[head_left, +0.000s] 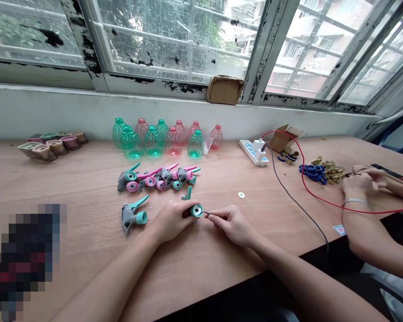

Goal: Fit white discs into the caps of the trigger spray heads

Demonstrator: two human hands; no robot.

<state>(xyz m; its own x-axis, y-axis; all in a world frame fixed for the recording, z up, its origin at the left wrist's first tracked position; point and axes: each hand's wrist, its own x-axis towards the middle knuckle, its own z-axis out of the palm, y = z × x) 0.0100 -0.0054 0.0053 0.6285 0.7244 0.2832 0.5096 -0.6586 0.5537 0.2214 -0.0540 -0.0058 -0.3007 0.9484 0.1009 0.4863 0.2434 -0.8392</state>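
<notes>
My left hand [173, 219] is closed around a grey and teal trigger spray head [197, 210]. The round opening of its cap faces right, with a white ring inside. My right hand [234, 224] pinches a thin dark rod-like piece [205, 213], whose tip meets the cap's opening; its exact kind is unclear. Left of my hands lies another spray head [134, 214], also grey and teal. A heap of pink, teal and grey spray heads [159, 178] lies just beyond. One flat white washer [241, 195] rests on the table to the right.
Green and pink clear bottles [153, 142] stand along the wall. Small containers [55, 145] sit at far left. A power strip [254, 153] with a red cable [302, 156] lies at right. Beyond are blue rings [313, 173], gold pieces [332, 171] and another person's hands [361, 181].
</notes>
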